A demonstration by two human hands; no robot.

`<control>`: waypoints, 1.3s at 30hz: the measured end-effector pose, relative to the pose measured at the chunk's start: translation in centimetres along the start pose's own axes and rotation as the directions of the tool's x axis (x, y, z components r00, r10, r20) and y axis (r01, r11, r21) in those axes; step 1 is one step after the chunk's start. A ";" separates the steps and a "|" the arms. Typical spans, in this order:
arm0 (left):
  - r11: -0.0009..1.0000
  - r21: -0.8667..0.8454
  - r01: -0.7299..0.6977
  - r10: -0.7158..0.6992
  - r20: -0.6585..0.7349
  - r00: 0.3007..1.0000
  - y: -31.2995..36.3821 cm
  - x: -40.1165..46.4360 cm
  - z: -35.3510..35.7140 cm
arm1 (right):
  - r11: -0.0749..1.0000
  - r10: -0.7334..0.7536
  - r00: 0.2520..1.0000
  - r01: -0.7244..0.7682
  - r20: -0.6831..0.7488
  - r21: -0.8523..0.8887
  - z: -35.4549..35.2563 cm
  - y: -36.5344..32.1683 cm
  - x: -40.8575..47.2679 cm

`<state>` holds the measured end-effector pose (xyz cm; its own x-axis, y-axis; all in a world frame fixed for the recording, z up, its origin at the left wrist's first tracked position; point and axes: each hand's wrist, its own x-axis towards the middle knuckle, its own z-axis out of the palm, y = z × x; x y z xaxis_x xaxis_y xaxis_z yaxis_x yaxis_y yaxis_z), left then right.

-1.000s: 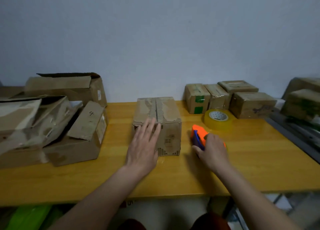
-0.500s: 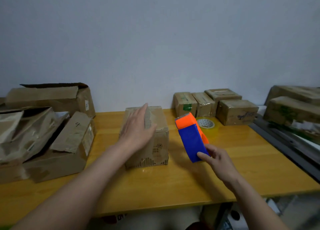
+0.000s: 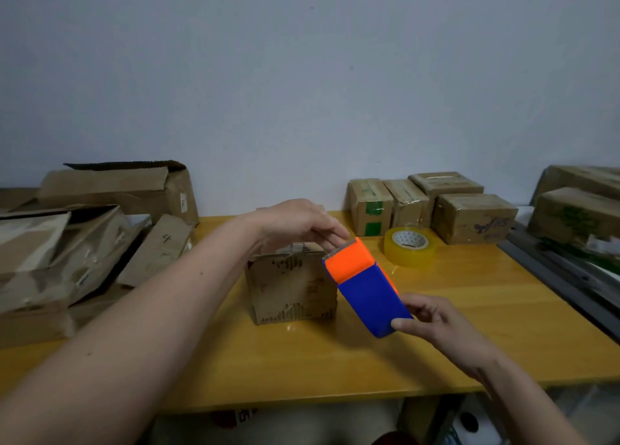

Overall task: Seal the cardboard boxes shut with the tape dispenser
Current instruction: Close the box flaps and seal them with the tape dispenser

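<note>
A small worn cardboard box [image 3: 292, 285] stands in the middle of the yellow wooden table [image 3: 302, 364]. My right hand [image 3: 432, 323] grips the blue end of an orange and blue tape dispenser [image 3: 364, 285], held tilted in the air beside the box's right side. My left hand [image 3: 298, 224] hovers over the box top, its fingertips reaching to the dispenser's orange toothed end. Whether those fingers pinch tape there I cannot tell.
Open, crumpled boxes [image 3: 84, 243] pile up on the left. Several small taped boxes [image 3: 432, 206] stand at the back right, with a roll of clear tape [image 3: 410, 247] before them. More boxes [image 3: 577, 216] sit on a grey rail at far right.
My right hand lifted the dispenser off the table and tilted it up beside the box. My left hand left the box top and moved right to the dispenser's orange end.
</note>
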<state>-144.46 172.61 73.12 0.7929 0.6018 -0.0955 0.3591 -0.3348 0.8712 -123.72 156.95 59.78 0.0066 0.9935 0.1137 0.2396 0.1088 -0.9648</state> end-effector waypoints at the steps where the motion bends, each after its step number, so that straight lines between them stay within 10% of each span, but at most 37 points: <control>1: 0.999 -0.040 0.005 -0.005 0.007 1.000 -0.2 -0.2 0.0 | 1.000 0.016 1.000 -0.016 0.006 -0.002 0.0 0.0 0.1; 23: 0.732 -0.648 0.210 -0.240 0.044 0.970 -5.6 -1.6 0.5 | 0.995 0.101 0.974 -0.103 0.203 -0.001 2.2 -2.2 2.6; 32: 0.879 -0.468 0.089 -0.294 -0.385 0.875 -7.6 -2.6 1.1 | 0.992 0.104 0.993 -0.100 0.047 -0.073 4.0 -4.9 3.6; 39: 0.885 -0.466 -0.028 -0.333 -0.673 0.660 -10.6 -5.9 -2.3 | 0.907 0.221 0.975 -0.206 -0.003 -0.368 1.0 -5.0 3.2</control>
<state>-154.08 174.25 65.51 0.0722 0.9970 -0.0292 0.0660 0.0245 0.9975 -125.85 159.58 64.68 0.0621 0.9929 -0.1013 0.5734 -0.1186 -0.8106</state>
